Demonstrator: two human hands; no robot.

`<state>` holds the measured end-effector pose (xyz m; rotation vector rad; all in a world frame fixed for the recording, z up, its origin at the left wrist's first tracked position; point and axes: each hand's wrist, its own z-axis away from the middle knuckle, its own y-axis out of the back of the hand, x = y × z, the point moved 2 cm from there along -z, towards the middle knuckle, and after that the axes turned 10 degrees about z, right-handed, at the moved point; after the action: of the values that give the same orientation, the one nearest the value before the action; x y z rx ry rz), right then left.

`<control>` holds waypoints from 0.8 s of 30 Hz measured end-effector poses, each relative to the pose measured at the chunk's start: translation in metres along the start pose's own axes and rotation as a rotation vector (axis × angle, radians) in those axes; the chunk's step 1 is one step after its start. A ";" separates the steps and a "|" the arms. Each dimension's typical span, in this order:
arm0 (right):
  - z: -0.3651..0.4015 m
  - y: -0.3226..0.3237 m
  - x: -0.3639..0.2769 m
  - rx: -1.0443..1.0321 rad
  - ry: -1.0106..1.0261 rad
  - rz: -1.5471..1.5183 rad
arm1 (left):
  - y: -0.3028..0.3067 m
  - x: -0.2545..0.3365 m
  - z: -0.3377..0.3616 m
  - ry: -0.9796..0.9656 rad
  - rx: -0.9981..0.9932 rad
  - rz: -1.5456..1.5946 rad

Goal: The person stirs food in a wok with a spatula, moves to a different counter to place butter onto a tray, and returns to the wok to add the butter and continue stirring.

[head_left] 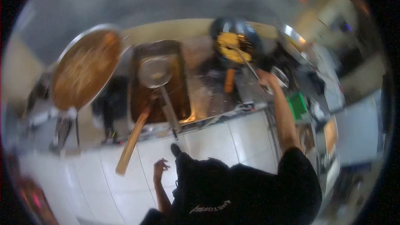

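My right hand is closed round the grip of a long-handled metal cooking utensil. Its far end lies in yellow food in a dark wok, so I cannot make out its head. The wok's wooden handle points toward me, apart from my hand. My left hand hangs over the floor in front of the stove, fingers loosely apart, with nothing in it.
Left of the wok, a strainer and a wooden-handled tool rest across a rectangular oil vat, handles jutting over the edge. A large pan of brown liquid stands far left. A green container sits at right.
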<state>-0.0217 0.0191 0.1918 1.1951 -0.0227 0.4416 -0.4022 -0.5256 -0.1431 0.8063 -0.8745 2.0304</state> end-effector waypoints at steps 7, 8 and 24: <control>0.015 0.192 0.100 0.250 0.086 0.525 | -0.218 0.181 -0.018 -0.126 -0.809 -0.527; 0.032 0.231 0.094 0.173 0.066 0.523 | -0.249 0.201 -0.022 -0.189 -0.806 -0.478; -0.092 0.206 0.138 -0.011 0.511 0.187 | -0.463 0.252 -0.254 0.295 -0.588 0.115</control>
<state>0.0148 0.2064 0.3750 1.0450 0.3042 0.9002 -0.2071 -0.0081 0.0475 0.1318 -1.2717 1.7758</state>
